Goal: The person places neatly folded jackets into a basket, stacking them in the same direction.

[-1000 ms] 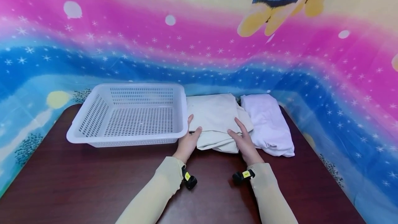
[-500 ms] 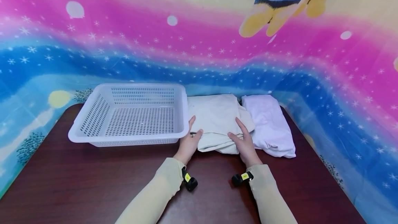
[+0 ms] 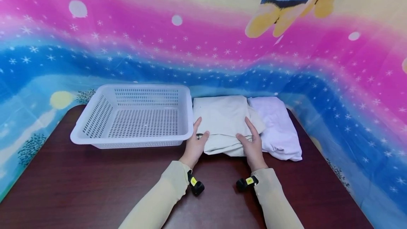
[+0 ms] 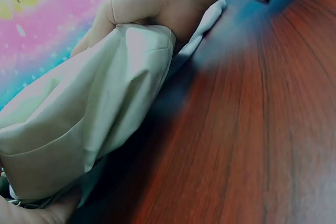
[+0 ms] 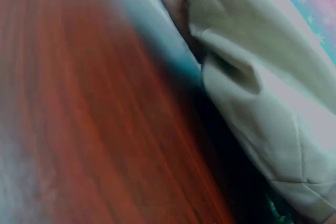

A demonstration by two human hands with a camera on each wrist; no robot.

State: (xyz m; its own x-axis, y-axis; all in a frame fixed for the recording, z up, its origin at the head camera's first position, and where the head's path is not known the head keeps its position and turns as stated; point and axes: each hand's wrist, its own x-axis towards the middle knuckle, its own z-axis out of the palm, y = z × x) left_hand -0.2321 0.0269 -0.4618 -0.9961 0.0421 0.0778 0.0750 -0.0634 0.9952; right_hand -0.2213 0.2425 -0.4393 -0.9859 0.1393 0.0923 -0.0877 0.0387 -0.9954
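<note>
We see the left grip point(image 3: 194, 147) and right grip point(image 3: 253, 147) pinching the folded cream cloth point(image 3: 222, 116) by its sides, between the white basket point(image 3: 127, 140) and lilac bundle point(image 3: 278, 126); probably soft, light and floppy, it seems best supported under both edges.

The left forearm point(image 3: 155, 196) and right forearm point(image 3: 280, 199), in pale beige long sleeves, reach forward, angling inward. The bare left hand point(image 3: 194, 148) and bare right hand point(image 3: 253, 150) face each other, gripping, thumbs pointing inward, index fingers extended forward.
</note>
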